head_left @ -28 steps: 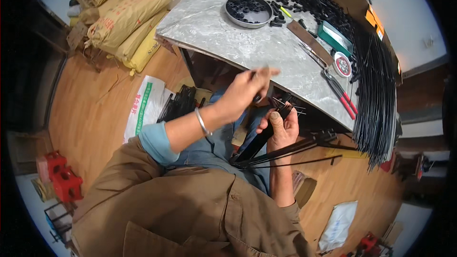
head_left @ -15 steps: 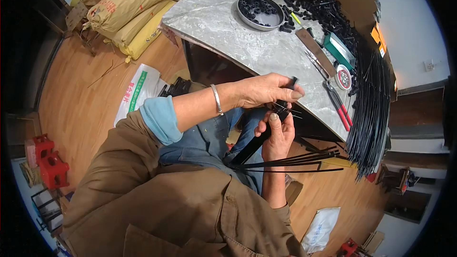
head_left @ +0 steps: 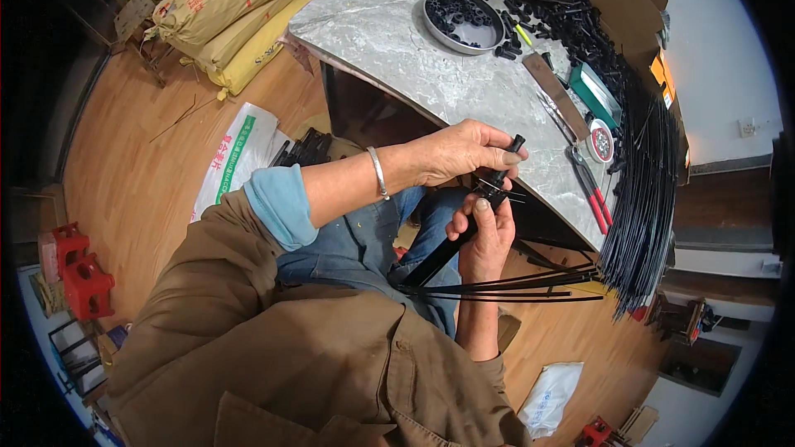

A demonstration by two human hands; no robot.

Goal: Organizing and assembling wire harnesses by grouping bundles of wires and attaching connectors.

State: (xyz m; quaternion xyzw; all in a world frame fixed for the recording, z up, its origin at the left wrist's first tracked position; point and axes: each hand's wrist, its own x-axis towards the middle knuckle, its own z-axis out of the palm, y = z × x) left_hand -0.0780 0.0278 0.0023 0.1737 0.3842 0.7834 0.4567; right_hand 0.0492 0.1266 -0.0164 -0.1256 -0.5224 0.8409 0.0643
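A long black shaft [head_left: 439,258] runs from my lap up to the table's near edge; it looks like part of an umbrella frame. Several thin black rods [head_left: 513,288] fan out to the right from its lower end. My right hand [head_left: 487,240] is closed around its upper part, thumb on top. Thin wire ends stick out sideways from a black hub [head_left: 490,189] just above that thumb. My left hand [head_left: 472,153], with a silver bangle at the wrist, pinches a black plastic stem [head_left: 515,146] at the upper end. Fingers partly hide where stem and hub meet.
On the grey marbled table [head_left: 373,41] stand a round tin [head_left: 489,36] of small black parts, a heap of black plastic pieces [head_left: 546,12], red-handled pliers [head_left: 592,190] and a hanging bundle of long black rods [head_left: 642,207]. Stacked sacks [head_left: 236,4] lie at far left.
The upper end of the black stem now shows more clearly, upright between my left thumb and fingers. Both hands stay near the same place; the view has shifted slightly.
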